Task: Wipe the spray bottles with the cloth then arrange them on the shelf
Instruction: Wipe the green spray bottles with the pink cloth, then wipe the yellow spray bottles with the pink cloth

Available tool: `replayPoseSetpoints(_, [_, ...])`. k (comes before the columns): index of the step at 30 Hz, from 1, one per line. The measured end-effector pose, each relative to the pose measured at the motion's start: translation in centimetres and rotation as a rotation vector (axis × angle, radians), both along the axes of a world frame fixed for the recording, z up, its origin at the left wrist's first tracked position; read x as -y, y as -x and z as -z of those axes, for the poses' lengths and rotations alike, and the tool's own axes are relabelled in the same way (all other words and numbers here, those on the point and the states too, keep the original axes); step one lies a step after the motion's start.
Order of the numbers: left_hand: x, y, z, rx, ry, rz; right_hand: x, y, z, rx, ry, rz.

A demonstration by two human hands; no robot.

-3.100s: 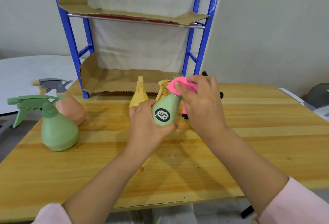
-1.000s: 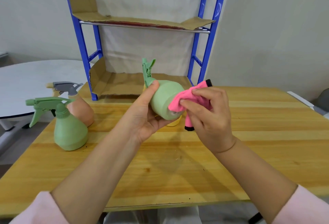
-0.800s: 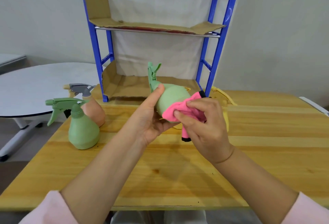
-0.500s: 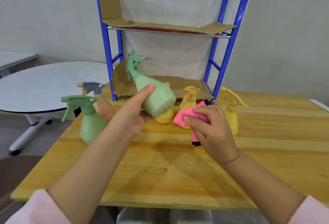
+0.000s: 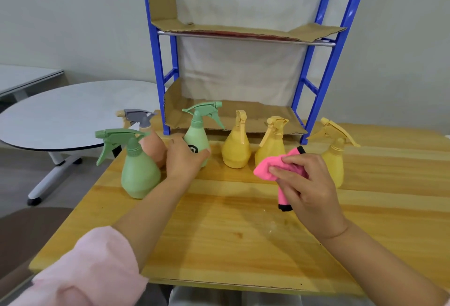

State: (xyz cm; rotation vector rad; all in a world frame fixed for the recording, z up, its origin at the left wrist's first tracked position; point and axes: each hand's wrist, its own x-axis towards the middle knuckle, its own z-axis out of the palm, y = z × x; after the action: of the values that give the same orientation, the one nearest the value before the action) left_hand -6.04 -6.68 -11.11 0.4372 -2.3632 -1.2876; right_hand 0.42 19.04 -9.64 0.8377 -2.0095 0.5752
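Your left grip [image 5: 185, 157] is closed around the lower body of the pale green plastic spray bottle [image 5: 197, 130], which is upright on the wooden counter [image 5: 231, 220], just in front of the blue metal shelf [image 5: 323, 82]. Your right grip [image 5: 308, 184] holds the crumpled pink cloth [image 5: 266, 168], near the three yellow plastic spray bottles [image 5: 236, 150].

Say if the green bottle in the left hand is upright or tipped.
Upright. The green bottle has its trigger head straight above its body; the left hand grips it.
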Motion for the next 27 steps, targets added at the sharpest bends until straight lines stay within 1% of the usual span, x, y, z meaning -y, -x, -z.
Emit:
replayPoseSetpoints(4, [0.2,1.3,1.0,-0.011,0.015,-0.050,-0.6,0.2,0.7,0.026,-0.007,-0.003])
replayPoseSetpoints(9, [0.1,1.7,1.6,-0.006,-0.020,-0.058,-1.0,0.6,1.1,0.048,0.006,0.000])
replayPoseSetpoints(11, [-0.4,1.1,1.4,-0.016,0.012,-0.082,-0.9,0.8,1.3,0.054,0.016,-0.007])
replayPoseSetpoints(12, [-0.8,0.6,1.2,-0.039,0.050,-0.106,-0.9,0.9,1.4,0.057,0.023,-0.014])
replayPoseSetpoints(14, [-1.8,-0.9,1.0,-0.108,0.185,-0.156,-0.8,1.0,1.6,0.064,0.035,-0.032])
replayPoseSetpoints(16, [-2.5,-2.0,0.8,-0.144,0.337,-0.120,-0.7,1.1,1.9,0.077,0.042,-0.040])
replayPoseSetpoints(18, [-2.5,-2.3,0.8,-0.068,0.449,0.033,-0.6,1.1,2.0,0.088,0.041,-0.038])
replayPoseSetpoints(20, [-2.3,-2.0,0.9,0.048,0.509,0.165,-0.4,1.1,2.0,0.094,0.039,-0.033])
replayPoseSetpoints(21, [-2.2,-1.8,0.9,0.082,0.529,0.189,-0.4,1.1,2.0,0.094,0.039,-0.030])
replayPoseSetpoints(27, [-1.4,-0.6,1.1,0.152,0.659,0.161,-0.4,0.9,2.3,0.104,0.049,-0.010])
